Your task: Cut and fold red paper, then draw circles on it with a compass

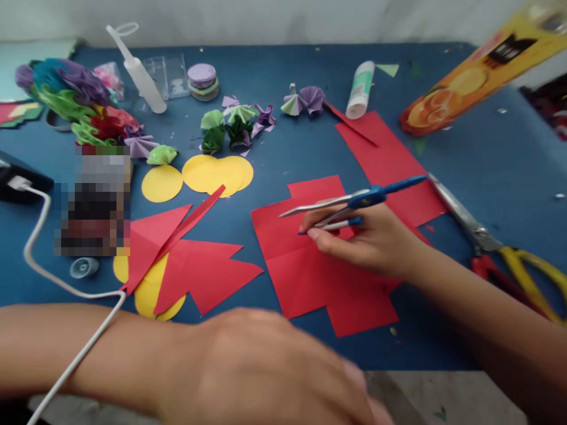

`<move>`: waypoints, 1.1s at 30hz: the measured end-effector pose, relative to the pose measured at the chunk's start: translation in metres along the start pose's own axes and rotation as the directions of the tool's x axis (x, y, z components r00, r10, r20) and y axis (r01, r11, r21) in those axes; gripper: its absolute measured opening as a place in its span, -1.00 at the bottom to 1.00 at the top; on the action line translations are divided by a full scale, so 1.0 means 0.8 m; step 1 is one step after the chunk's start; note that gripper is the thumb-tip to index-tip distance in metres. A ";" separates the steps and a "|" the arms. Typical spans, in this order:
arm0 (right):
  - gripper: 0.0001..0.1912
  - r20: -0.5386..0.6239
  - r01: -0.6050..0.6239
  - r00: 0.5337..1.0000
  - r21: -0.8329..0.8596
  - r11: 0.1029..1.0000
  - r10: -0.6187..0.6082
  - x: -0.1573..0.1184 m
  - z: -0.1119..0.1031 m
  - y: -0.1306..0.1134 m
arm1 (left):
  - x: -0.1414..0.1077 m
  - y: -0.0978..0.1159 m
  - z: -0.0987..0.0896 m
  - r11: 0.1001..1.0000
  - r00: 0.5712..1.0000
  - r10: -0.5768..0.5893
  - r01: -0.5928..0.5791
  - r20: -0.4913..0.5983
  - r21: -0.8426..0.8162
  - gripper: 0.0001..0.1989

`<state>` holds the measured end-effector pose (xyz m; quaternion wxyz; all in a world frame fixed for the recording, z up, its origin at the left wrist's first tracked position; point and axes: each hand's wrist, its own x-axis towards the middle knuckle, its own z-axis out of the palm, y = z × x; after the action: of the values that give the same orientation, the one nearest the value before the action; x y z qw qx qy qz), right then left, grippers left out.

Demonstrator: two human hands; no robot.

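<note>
My right hand [367, 239] grips a blue and silver drawing compass [372, 196], which lies slanted between thumb and fingers with its metal leg pointing left. Under that hand are creased red paper pieces [283, 254], overlapping each other. My left hand [266, 372] is close to the camera, at the front edge of the table and smeared by motion; its fingers are mostly hidden. Beyond it lie pointed red paper pieces [204, 271], partly over yellow paper circles [148, 298]. More yellow circles [201, 172] overlap farther back.
Scissors [482, 233] lie at the right beside a red sheet [390, 159]. A glue stick [360, 90], an orange juice carton [469, 77] and a squeeze bottle [144, 82] stand or lie behind. A white cable [39, 236] crosses my left forearm. Folded paper pieces [239, 127] lie mid-table.
</note>
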<state>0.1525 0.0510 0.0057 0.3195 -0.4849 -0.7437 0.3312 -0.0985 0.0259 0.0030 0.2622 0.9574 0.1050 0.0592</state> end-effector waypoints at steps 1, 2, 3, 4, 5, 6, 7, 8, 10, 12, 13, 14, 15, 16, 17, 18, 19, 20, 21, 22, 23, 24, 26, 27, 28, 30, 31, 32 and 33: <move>-0.90 0.035 -0.004 0.999 -0.018 1.000 0.005 -0.001 -0.001 0.000 | 0.012 -0.002 0.006 0.997 0.996 0.074 -0.075 -0.049 -0.024 -0.58; -0.90 0.059 -0.006 0.998 -0.023 1.000 0.007 -0.002 -0.001 0.003 | 0.022 -0.005 0.012 0.986 0.982 0.160 -0.164 -0.103 -0.032 -0.60; -0.90 0.072 -0.006 0.997 -0.019 1.000 0.007 -0.003 0.000 0.007 | 0.031 -0.009 0.018 0.987 0.978 0.159 -0.161 -0.138 0.004 -0.62; -0.91 0.066 -0.003 0.998 -0.008 1.000 0.004 -0.003 0.001 0.012 | 0.037 -0.014 0.023 0.988 0.979 0.155 -0.150 -0.136 0.042 -0.62; -0.91 0.055 -0.001 0.998 0.006 1.000 0.000 -0.004 0.003 0.018 | 0.042 -0.019 0.028 0.989 0.983 0.139 -0.131 -0.116 0.074 -0.62; -0.92 0.043 -0.001 0.999 0.019 1.000 0.001 -0.004 0.005 0.023 | 0.044 -0.022 0.031 0.989 0.989 0.115 -0.105 -0.092 0.104 -0.61; -0.93 0.034 -0.005 0.999 0.029 1.000 0.004 -0.005 0.006 0.027 | 0.044 -0.025 0.034 0.988 0.992 0.106 -0.097 -0.069 0.121 -0.59; -0.94 0.030 -0.009 1.000 0.033 0.999 0.008 -0.005 0.008 0.030 | 0.043 -0.027 0.035 0.987 0.993 0.105 -0.097 -0.054 0.130 -0.59; -0.94 0.030 -0.020 0.999 0.029 0.999 0.019 -0.005 0.010 0.033 | 0.041 -0.027 0.036 0.985 0.992 0.113 -0.104 -0.054 0.137 -0.59; -0.93 0.034 -0.021 0.999 0.018 1.000 0.020 -0.006 0.010 0.032 | 0.039 -0.027 0.036 0.984 0.991 0.120 -0.110 -0.063 0.143 -0.59; -0.93 0.033 -0.018 0.999 0.015 1.000 0.017 -0.006 0.011 0.031 | 0.039 -0.026 0.036 0.983 0.990 0.123 -0.113 -0.064 0.145 -0.59; -0.92 0.031 -0.014 0.999 0.015 1.000 0.013 -0.006 0.011 0.031 | 0.039 -0.026 0.036 0.982 0.990 0.127 -0.116 -0.067 0.148 -0.59; -0.92 0.031 -0.010 0.999 0.017 1.000 0.010 -0.007 0.011 0.030 | 0.040 -0.026 0.036 0.982 0.989 0.128 -0.117 -0.068 0.149 -0.59; -0.91 0.033 -0.007 0.999 0.020 1.000 0.006 -0.007 0.011 0.030 | 0.040 -0.026 0.036 0.982 0.989 0.129 -0.118 -0.069 0.149 -0.60; -0.91 0.035 -0.004 0.999 0.022 1.000 0.003 -0.007 0.012 0.031 | 0.041 -0.027 0.037 0.982 0.989 0.127 -0.116 -0.070 0.147 -0.60; -0.91 0.039 0.002 0.999 0.022 1.000 -0.003 -0.007 0.012 0.031 | 0.042 -0.027 0.037 0.983 0.990 0.124 -0.112 -0.071 0.144 -0.60; -0.91 0.044 0.006 0.999 0.019 1.000 -0.006 -0.008 0.012 0.032 | 0.042 -0.027 0.037 0.984 0.990 0.120 -0.109 -0.071 0.142 -0.60; -0.91 0.046 0.010 0.999 0.013 1.000 -0.010 -0.008 0.012 0.032 | 0.042 -0.027 0.037 0.984 0.991 0.117 -0.107 -0.069 0.139 -0.60; -0.91 0.043 0.015 0.999 0.006 1.000 -0.015 -0.009 0.013 0.033 | 0.041 -0.028 0.037 0.985 0.991 0.117 -0.107 -0.068 0.137 -0.60; -0.91 0.038 0.021 0.999 -0.002 1.000 -0.020 -0.009 0.013 0.033 | 0.041 -0.028 0.036 0.985 0.991 0.118 -0.107 -0.070 0.136 -0.60; -0.91 0.035 0.024 0.999 -0.010 1.000 -0.023 -0.009 0.013 0.034 | 0.041 -0.028 0.036 0.985 0.991 0.117 -0.108 -0.068 0.134 -0.60; -0.91 0.035 0.024 0.999 -0.017 1.000 -0.024 -0.010 0.013 0.034 | 0.040 -0.027 0.036 0.985 0.991 0.117 -0.108 -0.067 0.133 -0.60; -0.91 0.034 0.018 0.999 -0.019 1.000 -0.018 -0.010 0.013 0.034 | 0.040 -0.027 0.036 0.986 0.991 0.117 -0.108 -0.067 0.130 -0.60; -0.92 0.037 0.011 0.999 -0.016 1.000 -0.011 -0.010 0.013 0.033 | 0.040 -0.027 0.036 0.986 0.991 0.116 -0.107 -0.067 0.130 -0.61; -0.92 0.041 0.006 0.999 -0.013 1.000 -0.005 -0.009 0.013 0.033 | 0.040 -0.027 0.036 0.986 0.991 0.116 -0.106 -0.066 0.130 -0.61; -0.92 0.045 0.005 0.999 -0.012 1.000 -0.005 -0.009 0.013 0.032 | 0.040 -0.027 0.036 0.985 0.991 0.118 -0.108 -0.070 0.133 -0.60; -0.91 0.047 0.011 0.999 -0.017 1.000 -0.010 -0.009 0.013 0.032 | 0.040 -0.027 0.036 0.985 0.990 0.119 -0.109 -0.070 0.135 -0.60; -0.91 0.048 0.020 0.999 -0.025 0.999 -0.019 -0.008 0.013 0.032 | 0.040 -0.027 0.036 0.985 0.990 0.120 -0.110 -0.069 0.136 -0.60; -0.90 0.046 0.033 0.998 -0.031 0.999 -0.031 -0.008 0.013 0.032 | 0.040 -0.028 0.036 0.985 0.990 0.120 -0.111 -0.067 0.136 -0.60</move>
<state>0.1589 0.0508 -0.0218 0.2999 -0.4703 -0.7637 0.3251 -0.0664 0.0378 -0.0310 0.1905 0.9743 0.0627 0.1029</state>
